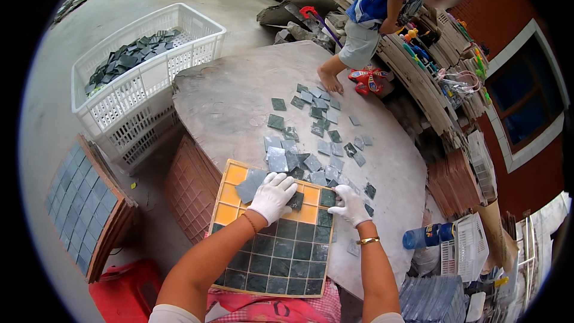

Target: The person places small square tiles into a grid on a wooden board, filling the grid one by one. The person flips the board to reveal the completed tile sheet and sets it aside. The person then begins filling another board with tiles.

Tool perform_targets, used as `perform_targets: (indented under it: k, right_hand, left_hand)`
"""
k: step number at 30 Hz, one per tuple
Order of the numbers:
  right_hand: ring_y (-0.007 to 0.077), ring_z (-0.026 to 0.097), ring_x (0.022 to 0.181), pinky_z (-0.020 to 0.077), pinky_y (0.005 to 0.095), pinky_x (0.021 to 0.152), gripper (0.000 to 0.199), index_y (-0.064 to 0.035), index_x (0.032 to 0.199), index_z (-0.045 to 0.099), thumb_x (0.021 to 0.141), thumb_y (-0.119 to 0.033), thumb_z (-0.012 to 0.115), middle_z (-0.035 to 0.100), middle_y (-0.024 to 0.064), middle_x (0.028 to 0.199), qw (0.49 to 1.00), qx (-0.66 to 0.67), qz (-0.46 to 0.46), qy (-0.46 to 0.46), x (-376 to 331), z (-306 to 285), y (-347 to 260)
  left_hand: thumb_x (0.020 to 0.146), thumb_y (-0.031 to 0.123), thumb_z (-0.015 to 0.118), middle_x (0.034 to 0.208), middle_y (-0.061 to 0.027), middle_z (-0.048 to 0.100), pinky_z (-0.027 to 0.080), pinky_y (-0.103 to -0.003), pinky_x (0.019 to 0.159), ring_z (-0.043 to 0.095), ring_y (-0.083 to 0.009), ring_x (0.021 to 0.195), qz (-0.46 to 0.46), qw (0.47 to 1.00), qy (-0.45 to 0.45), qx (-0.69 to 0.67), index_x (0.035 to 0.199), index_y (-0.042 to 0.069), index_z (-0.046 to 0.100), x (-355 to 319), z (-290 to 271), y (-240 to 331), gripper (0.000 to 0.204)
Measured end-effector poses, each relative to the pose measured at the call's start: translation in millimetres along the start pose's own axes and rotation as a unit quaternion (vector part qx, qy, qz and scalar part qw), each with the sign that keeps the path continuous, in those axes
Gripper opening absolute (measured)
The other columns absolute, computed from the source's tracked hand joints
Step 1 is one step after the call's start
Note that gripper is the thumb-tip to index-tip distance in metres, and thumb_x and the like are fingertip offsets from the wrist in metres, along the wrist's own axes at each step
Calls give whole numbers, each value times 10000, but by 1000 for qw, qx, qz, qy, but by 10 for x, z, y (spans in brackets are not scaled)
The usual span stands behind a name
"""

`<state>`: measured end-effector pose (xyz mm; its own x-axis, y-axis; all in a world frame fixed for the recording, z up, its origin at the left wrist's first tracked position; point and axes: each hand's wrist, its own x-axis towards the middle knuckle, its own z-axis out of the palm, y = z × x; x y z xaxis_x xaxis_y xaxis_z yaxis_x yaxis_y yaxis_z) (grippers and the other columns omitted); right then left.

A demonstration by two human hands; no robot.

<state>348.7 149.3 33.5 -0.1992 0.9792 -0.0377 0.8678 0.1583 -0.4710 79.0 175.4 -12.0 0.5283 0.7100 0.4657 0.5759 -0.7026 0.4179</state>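
Note:
A yellow gridded tray point(226, 212) leans toward me at the table's near edge, its lower cells filled with dark green square stone tiles point(281, 248). Several upper cells show bare yellow. My left hand point(273, 197), in a white glove, is curled over loose tiles above these cells. A grey tile point(249, 188) sticks out on its left and a dark tile point(295, 201) at its fingertips. My right hand point(349, 206), also gloved, is at the tray's upper right edge, thumb and forefinger apart beside a green corner tile point(327, 197).
Loose tiles point(320, 110) lie scattered over the stone table point(239, 90). A white crate point(149, 78) of tiles stands left, above a red stool point(122, 287). A filled tile panel point(78, 197) leans nearby. Beyond the table a barefoot person point(365, 24) stands by a red toy point(367, 79). A blue bottle point(427, 235) is right.

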Motion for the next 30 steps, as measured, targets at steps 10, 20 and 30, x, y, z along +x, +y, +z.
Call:
perform_targets:
  k: [10, 20, 30]
  right_hand:
    - [307, 565, 1032, 464, 379, 892, 342, -64, 1048, 616, 739, -184, 701, 600, 124, 1083, 994, -41, -87, -42, 7, 159, 39]
    - [330, 565, 1034, 481, 396, 877, 511, -41, 1131, 490, 700, -179, 726, 535, 147, 1065, 995, -96, -3, -33, 234, 561, -942]
    - [325, 512, 1108, 428, 390, 955, 546, -56, 1166, 553, 661, -154, 735, 523, 139, 1175, 994, -94, -51, -10, 246, 307, -325]
  left_hand:
    - [605, 224, 789, 1180, -80, 539, 367, -399, 994, 478, -275, 1151, -12, 996, -84, -29, 1110, 103, 564, 82, -114, -158, 566]
    - [669, 207, 743, 1160, -97, 567, 391, -403, 988, 497, -300, 1141, -23, 994, -32, -97, 1110, 98, 575, 76, -165, -275, 485]
    - [638, 228, 770, 1198, -108, 526, 348, -418, 1030, 440, -308, 1200, -35, 997, -65, -28, 1163, 103, 556, 19, -151, -159, 581]
